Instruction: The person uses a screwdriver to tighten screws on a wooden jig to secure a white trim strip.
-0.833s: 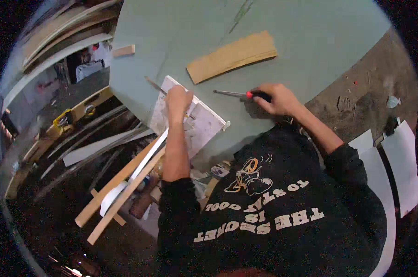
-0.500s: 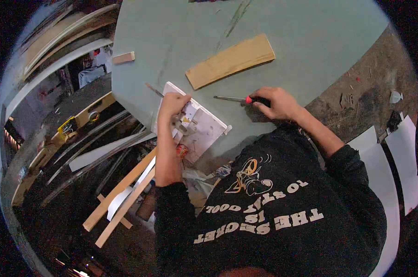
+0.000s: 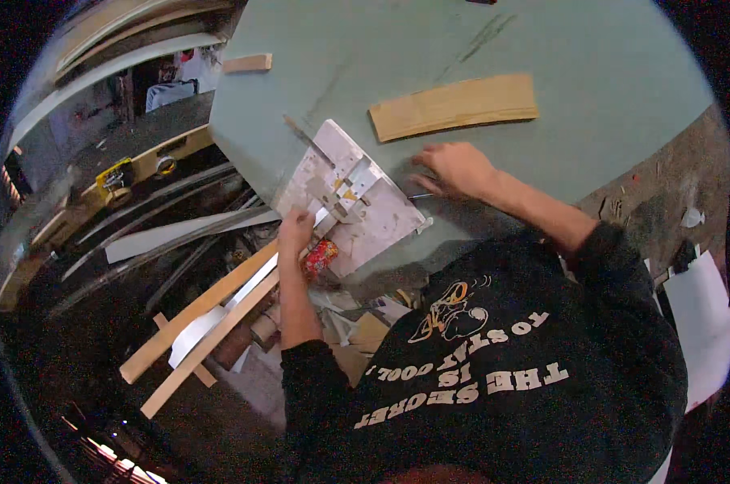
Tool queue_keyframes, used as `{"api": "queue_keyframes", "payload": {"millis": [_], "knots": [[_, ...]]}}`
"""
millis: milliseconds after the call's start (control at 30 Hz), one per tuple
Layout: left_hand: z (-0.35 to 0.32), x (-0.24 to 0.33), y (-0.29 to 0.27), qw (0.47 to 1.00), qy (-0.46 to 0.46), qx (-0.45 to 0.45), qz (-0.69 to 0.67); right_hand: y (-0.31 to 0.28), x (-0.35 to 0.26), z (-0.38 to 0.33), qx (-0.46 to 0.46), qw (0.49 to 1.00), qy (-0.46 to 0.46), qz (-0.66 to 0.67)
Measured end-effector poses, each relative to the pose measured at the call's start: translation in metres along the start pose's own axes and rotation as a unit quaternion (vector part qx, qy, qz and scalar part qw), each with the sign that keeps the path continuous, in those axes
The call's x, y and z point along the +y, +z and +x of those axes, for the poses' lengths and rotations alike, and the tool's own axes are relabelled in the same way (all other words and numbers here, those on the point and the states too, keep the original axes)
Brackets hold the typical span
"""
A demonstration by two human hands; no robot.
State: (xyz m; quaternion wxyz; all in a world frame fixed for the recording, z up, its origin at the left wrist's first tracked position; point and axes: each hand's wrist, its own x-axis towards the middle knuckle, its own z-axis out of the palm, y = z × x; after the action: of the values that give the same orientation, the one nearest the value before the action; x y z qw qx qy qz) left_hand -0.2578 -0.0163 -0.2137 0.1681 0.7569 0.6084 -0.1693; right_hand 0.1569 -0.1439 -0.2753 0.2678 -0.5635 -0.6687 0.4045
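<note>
My left hand (image 3: 297,230) is closed on a shiny white strip (image 3: 258,288), near where it enters a small metal fixture (image 3: 350,194). This fixture, with yellowish parts, sits on a stained pale board (image 3: 379,227) at the table's edge. Beyond the left hand, a thin bar (image 3: 321,151) lies across the board. My right hand (image 3: 455,169) is over the table with its fingers apart. Under it shows the metal shaft of a screwdriver (image 3: 420,196); its handle is hidden. A curved wooden piece (image 3: 454,109) lies just beyond the right hand.
A small wood block (image 3: 248,63) lies at the left of the grey-green table (image 3: 591,56). Two wooden slats (image 3: 204,310) flank the strip at lower left. A red patterned can (image 3: 321,256) stands beside the board. White sheets (image 3: 698,323) are at right; a yellow tape measure (image 3: 115,179) is at left.
My left hand has moved down from the fixture to the strip, uncovering the fixture. My right hand has let go of the screwdriver and moved slightly left relative to it. The view has shifted.
</note>
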Motion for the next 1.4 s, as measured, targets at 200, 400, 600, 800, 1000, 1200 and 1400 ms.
{"api": "queue_keyframes", "payload": {"millis": [200, 400, 600, 800, 1000, 1200, 1400], "knots": [[0.004, -0.017, 0.016, 0.998, -0.034, -0.059, 0.001, 0.037, -0.023, 0.092, -0.04, 0.997, 0.057, -0.028], [0.004, -0.026, 0.034, 0.995, -0.069, -0.004, 0.065, 0.077, 0.006, 0.113, -0.035, 0.998, 0.042, 0.001], [0.0, -0.034, 0.037, 0.994, -0.102, 0.01, -0.026, 0.074, 0.012, 0.111, -0.026, 0.999, 0.041, 0.016], [0.012, -0.007, 0.03, 0.997, -0.077, 0.022, -0.003, 0.054, 0.014, 0.091, 0.088, 0.993, 0.077, 0.034], [0.012, -0.026, 0.038, 0.998, -0.068, -0.005, -0.001, 0.006, 0.016, 0.08, 0.081, 0.99, 0.119, -0.004], [-0.009, -0.06, 0.051, 0.994, -0.097, 0.024, -0.055, -0.011, 0.019, 0.073, 0.088, 0.986, 0.139, 0.003], [0.005, -0.048, 0.042, 0.998, -0.052, 0.016, 0.015, -0.006, 0.023, 0.074, 0.079, 0.989, 0.126, -0.008]]}}
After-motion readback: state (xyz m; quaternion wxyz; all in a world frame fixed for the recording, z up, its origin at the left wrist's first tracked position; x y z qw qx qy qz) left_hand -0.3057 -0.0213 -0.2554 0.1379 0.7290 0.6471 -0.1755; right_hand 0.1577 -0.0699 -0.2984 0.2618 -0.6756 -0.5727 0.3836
